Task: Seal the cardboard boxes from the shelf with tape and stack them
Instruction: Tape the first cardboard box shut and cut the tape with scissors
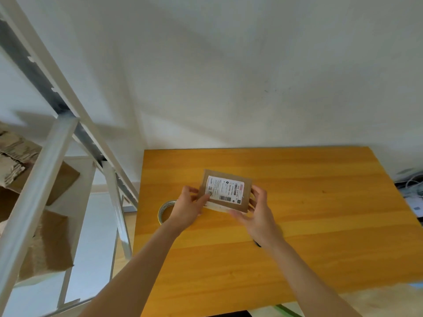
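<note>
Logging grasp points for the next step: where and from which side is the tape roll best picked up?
Probably its exposed left arc: the tape roll lies flat on the table, hole up, so pinch the ring wall from above, one finger inside. The left hand covers its right side.

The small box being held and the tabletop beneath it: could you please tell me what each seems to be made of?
The small box looks like cardboard: flat matte brown face, no shine. The tabletop looks like wood or a wood-look laminate, which one I cannot tell: orange-yellow plank-like bands with faint grain and a smooth, slightly glossy finish.
</note>
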Demonstrator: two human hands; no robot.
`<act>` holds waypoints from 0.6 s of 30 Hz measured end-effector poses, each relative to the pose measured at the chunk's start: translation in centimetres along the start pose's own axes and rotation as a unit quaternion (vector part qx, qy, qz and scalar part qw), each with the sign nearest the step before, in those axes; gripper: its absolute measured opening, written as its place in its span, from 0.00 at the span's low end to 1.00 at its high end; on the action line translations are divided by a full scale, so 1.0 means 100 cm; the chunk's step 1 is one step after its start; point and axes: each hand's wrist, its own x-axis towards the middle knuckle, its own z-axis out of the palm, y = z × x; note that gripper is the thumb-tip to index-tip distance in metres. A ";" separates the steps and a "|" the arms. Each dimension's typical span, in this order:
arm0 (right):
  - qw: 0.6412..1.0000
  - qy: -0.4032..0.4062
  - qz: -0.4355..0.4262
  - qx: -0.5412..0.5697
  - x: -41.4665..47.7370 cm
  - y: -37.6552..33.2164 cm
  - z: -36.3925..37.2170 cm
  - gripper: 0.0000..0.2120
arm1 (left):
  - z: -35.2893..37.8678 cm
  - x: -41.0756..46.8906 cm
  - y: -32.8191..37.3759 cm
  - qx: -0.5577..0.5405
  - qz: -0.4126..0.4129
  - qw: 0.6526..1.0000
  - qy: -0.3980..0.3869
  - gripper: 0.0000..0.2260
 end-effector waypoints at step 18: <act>0.979 0.025 0.046 -0.195 0.066 0.122 -0.173 0.29 | 0.220 0.062 0.056 0.381 0.184 0.896 -0.136 0.33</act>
